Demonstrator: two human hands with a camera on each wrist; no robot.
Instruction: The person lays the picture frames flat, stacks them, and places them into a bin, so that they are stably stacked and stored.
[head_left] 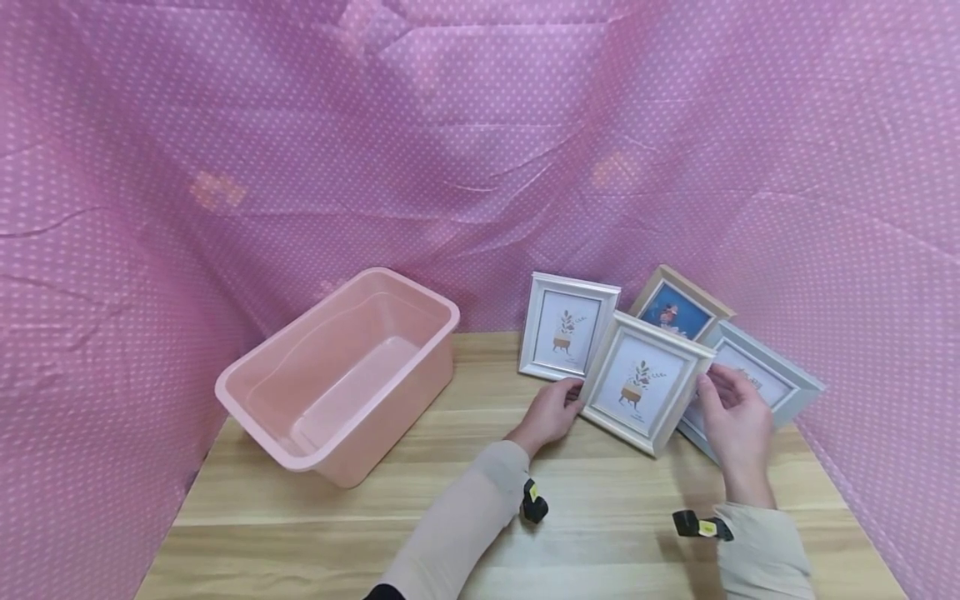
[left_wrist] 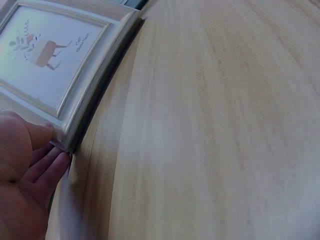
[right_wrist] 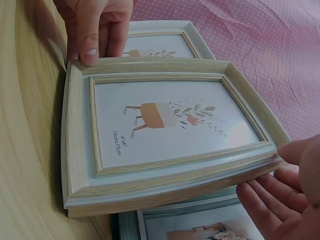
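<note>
Both hands hold one cream, wood-toned picture frame [head_left: 645, 382] with a potted-plant print, tilted back above the table. The left hand [head_left: 551, 412] pinches its lower left corner, thumb on the front and fingers beneath, as the left wrist view shows. On the opposite side, the right hand [head_left: 737, 421] grips the edge near the upper right corner, thumb in front. A white picture frame [head_left: 567, 327] with a like print leans upright behind to the left. Partly covered behind the held one are a tan frame with a blue picture [head_left: 675, 310] and a grey-blue frame [head_left: 787, 379].
A pink plastic tub [head_left: 405, 400] stands on the left of the wooden table [head_left: 465, 450]. Pink dotted cloth [head_left: 480, 167] hangs round the back and both sides, close behind the frames. Each wrist wears a black strap-mounted device.
</note>
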